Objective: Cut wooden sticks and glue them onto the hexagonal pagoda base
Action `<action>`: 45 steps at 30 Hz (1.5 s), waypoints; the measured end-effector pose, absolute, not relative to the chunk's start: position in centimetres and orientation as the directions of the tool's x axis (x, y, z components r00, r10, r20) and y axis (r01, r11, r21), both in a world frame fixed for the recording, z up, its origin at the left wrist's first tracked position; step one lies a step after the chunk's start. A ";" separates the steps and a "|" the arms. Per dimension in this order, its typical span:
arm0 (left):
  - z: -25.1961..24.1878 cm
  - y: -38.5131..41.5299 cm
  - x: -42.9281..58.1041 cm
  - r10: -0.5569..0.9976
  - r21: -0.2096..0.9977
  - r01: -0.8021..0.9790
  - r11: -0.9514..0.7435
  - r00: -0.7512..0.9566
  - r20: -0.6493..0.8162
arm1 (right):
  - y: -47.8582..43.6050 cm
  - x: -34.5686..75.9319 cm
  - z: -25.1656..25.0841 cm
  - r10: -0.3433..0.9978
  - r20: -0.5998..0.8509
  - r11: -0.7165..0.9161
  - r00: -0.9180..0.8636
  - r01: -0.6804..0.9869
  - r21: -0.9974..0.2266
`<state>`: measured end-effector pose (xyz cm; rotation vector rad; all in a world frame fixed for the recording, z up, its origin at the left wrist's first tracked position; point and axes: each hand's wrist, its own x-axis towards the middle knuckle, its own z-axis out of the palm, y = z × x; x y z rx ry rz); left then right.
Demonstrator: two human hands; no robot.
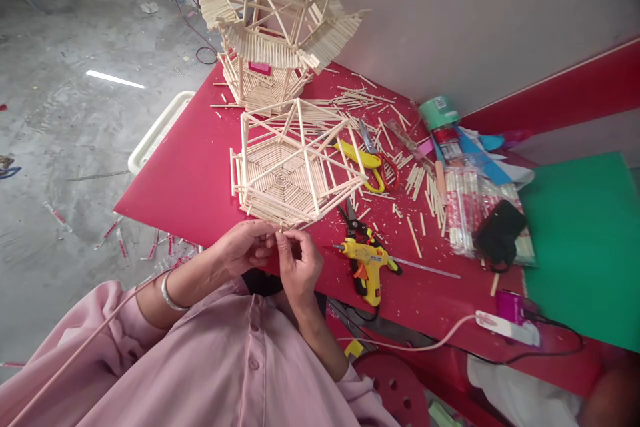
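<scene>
A hexagonal frame of thin wooden sticks (293,163) lies on the red table (185,173), with a spiral pattern of sticks as its floor. My left hand (245,247) and my right hand (299,263) meet at the frame's near edge. Both are closed in a pinch on a small stick at that edge; the stick itself is barely visible between the fingertips. A silver bangle (170,293) sits on my left wrist. A tall tower of sticks with tiered roofs (275,20) stands behind the frame.
A yellow glue gun (367,260) lies right of my hands, black scissors (350,217) above it, yellow-handled pliers (367,163) further back. Loose sticks are scattered around, with packets of sticks (463,210), a green tape roll (439,111), a green sheet (585,247) and a red stool (395,390).
</scene>
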<state>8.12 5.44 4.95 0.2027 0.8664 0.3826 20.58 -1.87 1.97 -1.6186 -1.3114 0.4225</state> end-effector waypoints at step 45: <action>5.3 4.4 8.6 0.571 0.486 -0.303 0.820 0.501 -0.650 | -1.8 20.7 2.2 0.905 0.198 -0.001 0.376 0.468 -0.884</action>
